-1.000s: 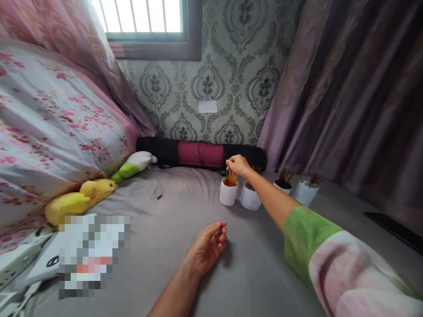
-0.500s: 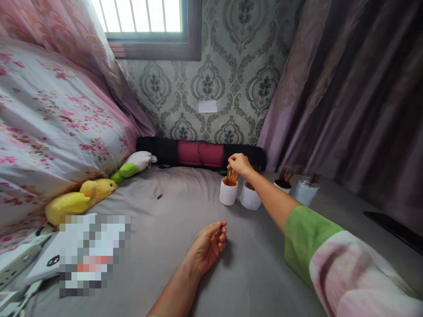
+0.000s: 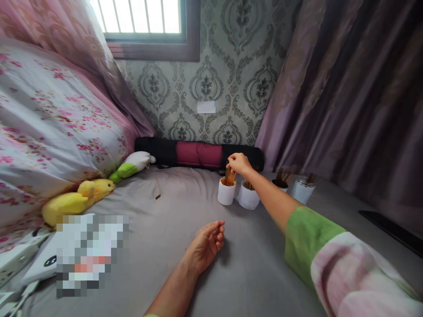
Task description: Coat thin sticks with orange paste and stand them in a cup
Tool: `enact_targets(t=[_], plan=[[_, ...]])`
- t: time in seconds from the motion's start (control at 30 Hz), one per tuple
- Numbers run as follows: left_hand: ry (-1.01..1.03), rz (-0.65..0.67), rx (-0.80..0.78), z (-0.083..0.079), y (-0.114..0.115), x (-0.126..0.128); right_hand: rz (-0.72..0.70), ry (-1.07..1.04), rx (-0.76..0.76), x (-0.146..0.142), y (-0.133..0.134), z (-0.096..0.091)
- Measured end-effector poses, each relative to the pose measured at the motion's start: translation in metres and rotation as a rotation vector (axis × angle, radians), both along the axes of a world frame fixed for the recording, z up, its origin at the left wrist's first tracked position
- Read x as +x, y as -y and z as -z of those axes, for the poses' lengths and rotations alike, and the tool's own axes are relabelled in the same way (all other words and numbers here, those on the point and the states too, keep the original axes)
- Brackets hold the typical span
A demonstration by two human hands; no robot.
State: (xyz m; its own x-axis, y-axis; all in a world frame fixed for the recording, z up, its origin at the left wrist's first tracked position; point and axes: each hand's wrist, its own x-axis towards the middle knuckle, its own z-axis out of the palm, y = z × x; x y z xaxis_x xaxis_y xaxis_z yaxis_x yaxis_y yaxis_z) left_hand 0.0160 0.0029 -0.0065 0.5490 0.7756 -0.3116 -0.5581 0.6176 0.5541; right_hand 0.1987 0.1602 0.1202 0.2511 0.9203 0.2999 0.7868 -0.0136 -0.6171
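My right hand point(image 3: 238, 162) reaches out over a white cup point(image 3: 226, 194) and pinches the tops of the thin brown sticks point(image 3: 229, 176) standing in it. A second white cup point(image 3: 247, 198) with sticks stands just to its right, partly behind my forearm. Two more stick-filled containers, a white cup point(image 3: 279, 184) and a clear jar point(image 3: 302, 190), sit farther right. My left hand point(image 3: 205, 246) rests palm-up on the grey sheet point(image 3: 158, 220), fingers loosely curled, holding nothing.
A black and maroon roll point(image 3: 198, 153) lies against the patterned wall. Yellow point(image 3: 76, 200) and green-white point(image 3: 132, 164) plush toys lean on the floral quilt point(image 3: 49, 119) at left. A small brown stick piece point(image 3: 157, 196) lies on the sheet. Curtains hang at right; a dark flat object point(image 3: 393, 229) lies there.
My right hand has lifted slightly at the stick tops; the view has shifted a little left and up. The left hand has stayed in place.
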Motion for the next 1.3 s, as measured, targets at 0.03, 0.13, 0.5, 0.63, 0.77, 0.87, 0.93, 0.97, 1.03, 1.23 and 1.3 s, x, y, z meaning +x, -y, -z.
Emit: enact_targets(t=[0.03, 0.13, 0.5, 0.63, 0.77, 0.87, 0.93, 0.97, 1.03, 1.23, 1.3], plan=[[0.000, 0.002, 0.000, 0.000, 0.000, 0.000, -0.001, -0.001, 0.001, 0.000, 0.001, 0.000], [0.003, 0.005, -0.001, 0.000, -0.001, 0.000, -0.003, -0.021, 0.007, 0.000, 0.006, -0.003], [0.003, -0.008, -0.019, -0.001, 0.000, 0.000, -0.037, -0.380, 0.122, 0.002, 0.027, -0.017], [0.005, -0.008, -0.020, -0.001, 0.000, -0.001, -0.029, -0.512, 0.178, 0.004, 0.038, -0.018], [0.010, -0.007, -0.010, -0.001, 0.000, -0.001, -0.023, -0.604, 0.214, 0.005, 0.055, -0.013], [0.011, -0.012, -0.009, -0.002, 0.000, -0.001, -0.018, -0.652, 0.219, 0.002, 0.069, -0.007], [0.009, -0.017, -0.014, -0.003, 0.001, -0.001, -0.018, -0.687, 0.206, 0.000, 0.077, -0.002], [0.007, -0.018, -0.018, -0.003, 0.001, -0.001, -0.019, -0.706, 0.197, -0.001, 0.081, 0.001], [0.007, -0.017, -0.017, -0.004, 0.001, -0.001, -0.020, -0.744, 0.183, -0.003, 0.088, 0.006], [0.024, -0.011, -0.014, -0.003, 0.001, -0.002, -0.058, -0.801, 0.204, -0.008, 0.100, 0.020], [0.027, -0.010, -0.014, -0.003, 0.001, -0.002, -0.063, -0.805, 0.193, -0.012, 0.104, 0.025]])
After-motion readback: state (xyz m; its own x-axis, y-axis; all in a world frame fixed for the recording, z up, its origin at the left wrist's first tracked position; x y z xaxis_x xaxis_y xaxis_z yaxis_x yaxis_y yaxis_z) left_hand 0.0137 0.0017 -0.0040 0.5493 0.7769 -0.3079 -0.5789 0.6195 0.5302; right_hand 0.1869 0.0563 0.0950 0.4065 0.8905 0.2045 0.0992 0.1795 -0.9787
